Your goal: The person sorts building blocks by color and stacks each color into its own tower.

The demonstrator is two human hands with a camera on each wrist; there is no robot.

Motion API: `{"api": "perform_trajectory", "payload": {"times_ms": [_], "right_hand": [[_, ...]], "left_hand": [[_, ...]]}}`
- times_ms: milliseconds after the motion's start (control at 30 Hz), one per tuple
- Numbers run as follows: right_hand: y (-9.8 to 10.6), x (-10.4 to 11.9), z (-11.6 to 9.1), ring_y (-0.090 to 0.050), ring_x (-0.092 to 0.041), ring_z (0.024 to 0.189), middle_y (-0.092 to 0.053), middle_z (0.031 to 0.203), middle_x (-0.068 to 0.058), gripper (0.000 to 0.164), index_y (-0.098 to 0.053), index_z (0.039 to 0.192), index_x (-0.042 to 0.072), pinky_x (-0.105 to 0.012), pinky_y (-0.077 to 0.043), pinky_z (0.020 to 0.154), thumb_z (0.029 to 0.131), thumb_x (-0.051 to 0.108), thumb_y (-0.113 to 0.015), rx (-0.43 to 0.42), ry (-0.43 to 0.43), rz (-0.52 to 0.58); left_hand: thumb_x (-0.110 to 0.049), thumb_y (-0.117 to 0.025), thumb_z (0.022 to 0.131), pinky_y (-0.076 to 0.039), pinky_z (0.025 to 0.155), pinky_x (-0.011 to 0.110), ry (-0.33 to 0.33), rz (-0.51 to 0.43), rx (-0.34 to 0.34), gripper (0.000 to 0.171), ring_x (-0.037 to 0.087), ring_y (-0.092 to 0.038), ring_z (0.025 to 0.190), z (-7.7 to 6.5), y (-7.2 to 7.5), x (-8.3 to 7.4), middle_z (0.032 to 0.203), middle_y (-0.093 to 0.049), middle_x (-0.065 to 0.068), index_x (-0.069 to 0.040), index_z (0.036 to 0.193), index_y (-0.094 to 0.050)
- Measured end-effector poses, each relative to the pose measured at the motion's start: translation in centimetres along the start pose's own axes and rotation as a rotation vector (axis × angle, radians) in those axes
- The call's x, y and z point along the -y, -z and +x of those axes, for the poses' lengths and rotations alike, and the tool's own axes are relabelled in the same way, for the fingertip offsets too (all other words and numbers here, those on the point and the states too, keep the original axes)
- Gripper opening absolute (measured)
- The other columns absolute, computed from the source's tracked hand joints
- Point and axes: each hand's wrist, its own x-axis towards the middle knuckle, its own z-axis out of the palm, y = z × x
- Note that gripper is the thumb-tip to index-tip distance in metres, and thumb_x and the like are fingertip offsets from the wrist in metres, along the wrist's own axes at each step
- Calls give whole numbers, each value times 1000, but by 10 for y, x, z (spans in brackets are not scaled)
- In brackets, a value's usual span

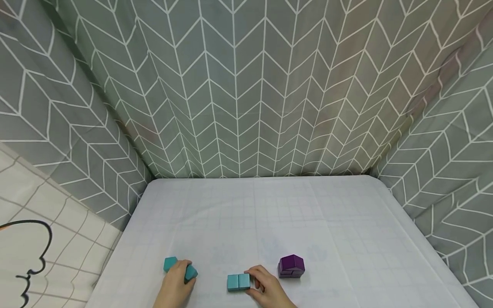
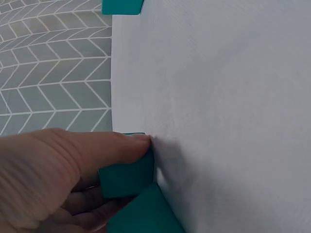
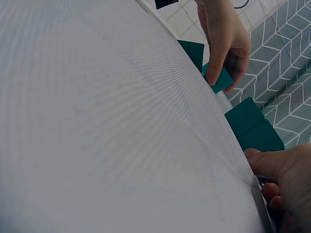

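Observation:
My left hand (image 1: 177,278) grips a teal block (image 1: 191,273) at the table's left front, thumb along its side. Another teal block (image 1: 169,263) lies just beyond that hand's far-left side; in the left wrist view, a wedge-like teal corner (image 2: 146,211) shows close beneath the gripped block. My right hand (image 1: 269,288), nearer the middle, pinches the right one of two teal blocks (image 1: 244,281) between thumb and fingertips. The left one (image 1: 233,282) sits flush against it in a row. In the right wrist view, the thumb (image 3: 269,162) rests on this pair's near edge.
A purple stack of blocks (image 1: 291,266) with a peaked, roof-like top stands right of my right hand. White cloth covers the table (image 1: 250,214). Grey patterned curtains (image 1: 246,85) hang behind it and on both sides, with a white gridded cloth (image 1: 57,248) at the left.

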Motion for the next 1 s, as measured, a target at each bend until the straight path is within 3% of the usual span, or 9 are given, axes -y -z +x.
{"api": "perform_trajectory", "payload": {"times_ms": [267, 433, 567, 733, 867, 1000], "right_hand": [[1, 7, 2, -46, -9, 64, -55, 101, -3, 39, -55, 111, 2, -6, -37, 52, 74, 6, -70, 2, -21, -15], [8, 27, 9, -47, -20, 62, -55, 96, -12, 39, -56, 107, -5, -5, -34, 53, 70, -5, -70, -17, -7, 12], [14, 38, 12, -47, -20, 63, -55, 96, -12, 38, -56, 106, -5, -10, -38, 51, 70, -5, -70, -11, -17, 7], [15, 40, 12, -47, -20, 63, -56, 96, -12, 37, -56, 106, -4, -11, -39, 51, 71, -4, -70, -7, -28, 4], [15, 39, 12, -47, -20, 63, -55, 96, -11, 37, -56, 107, -4, -10, -38, 51, 72, -3, -69, 5, -41, 3], [14, 40, 11, -47, -20, 62, -54, 95, -11, 37, -56, 107, -5, -8, -36, 51, 72, -3, -69, 9, -37, 2]], "left_hand": [[-2, -72, 69, -50, 72, 43, -74, -12, -54, 34, 32, -60, 85, 12, 12, -4, 89, -61, 17, 8, 98, -56], [-2, -72, 70, -51, 71, 43, -121, 8, -123, 39, 35, -60, 86, 27, 29, -20, 92, -62, 22, 9, 103, -56], [-3, -73, 71, -51, 73, 40, -182, -13, -143, 40, 31, -60, 88, 34, 33, -35, 93, -62, 18, 7, 106, -56], [-7, -72, 73, -49, 74, 35, -283, -54, -100, 41, 24, -58, 89, 38, 26, -57, 95, -62, 10, 3, 108, -55], [-8, -71, 74, -49, 71, 33, -384, -82, -7, 40, 21, -58, 87, 36, 17, -74, 94, -61, 8, 2, 109, -54], [-10, -69, 76, -48, 66, 28, -438, -97, 97, 39, 16, -56, 83, 34, 6, -86, 90, -59, 4, 3, 110, -53]]}}
